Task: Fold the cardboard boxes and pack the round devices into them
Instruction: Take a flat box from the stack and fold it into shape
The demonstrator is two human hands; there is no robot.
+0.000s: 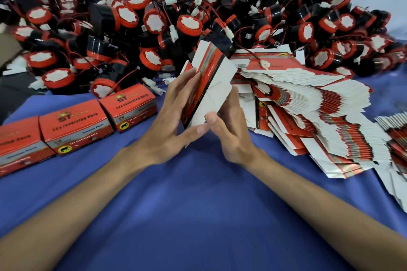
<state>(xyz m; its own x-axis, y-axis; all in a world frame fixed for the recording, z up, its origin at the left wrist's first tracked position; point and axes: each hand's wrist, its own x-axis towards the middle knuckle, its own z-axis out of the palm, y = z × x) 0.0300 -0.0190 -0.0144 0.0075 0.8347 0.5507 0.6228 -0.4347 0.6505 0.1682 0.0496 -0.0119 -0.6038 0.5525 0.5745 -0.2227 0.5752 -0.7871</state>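
Both hands hold one flat cardboard box blank (212, 81), red, black and white, tilted upright above the blue cloth. My left hand (174, 114) grips its left edge, fingers along the red printed side and thumb under the lower corner. My right hand (229, 132) holds the white underside from the right, thumb pressed on the bottom flap. A large heap of round black-and-red devices (154, 20) with red wires fills the back. A fanned stack of flat box blanks (308, 116) lies to the right.
Three folded red boxes (74, 125) stand in a row at the left on the blue cloth (198, 204). A second pile of flat blanks (394, 134) lies at the far right edge. White connectors and wires trail from the heap.
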